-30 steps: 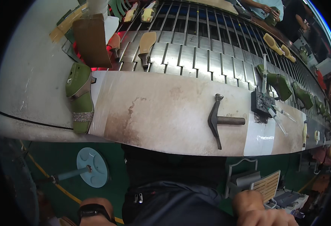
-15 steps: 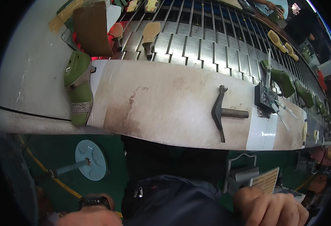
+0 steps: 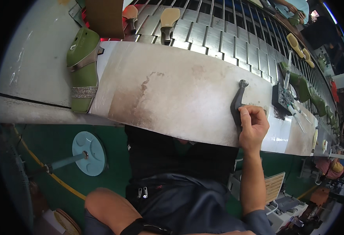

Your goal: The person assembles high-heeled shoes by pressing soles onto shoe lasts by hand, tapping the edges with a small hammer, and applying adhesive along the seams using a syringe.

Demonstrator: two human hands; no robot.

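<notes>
My right hand (image 3: pixel 254 127) is closed around the handle of a hammer, whose dark metal head (image 3: pixel 237 102) lies on the worn pale work board (image 3: pixel 180 98). The hand hides most of the handle. My left forearm (image 3: pixel 111 209) crosses in front of my body at the lower edge, a dark band at its wrist. Only a sliver of skin at the bottom edge may be the left hand; its fingers are hidden. A green shoe (image 3: pixel 82 74) with a glittering strap lies at the board's left end.
Right of the hammer stands a dark block (image 3: pixel 282 98) with several syringes (image 3: pixel 288 72). Beyond the board runs a slatted metal conveyor (image 3: pixel 203 33) carrying a tan-soled shoe (image 3: pixel 170 19) and green shoes (image 3: pixel 300 87). A co-worker's hands (image 3: pixel 295 9) hold a green item. A blue round-based stand (image 3: pixel 89 153) is below left.
My right hand has come up from the lower right and taken hold of the hammer. My left arm has swung across my body. The whole view has shifted slightly.
</notes>
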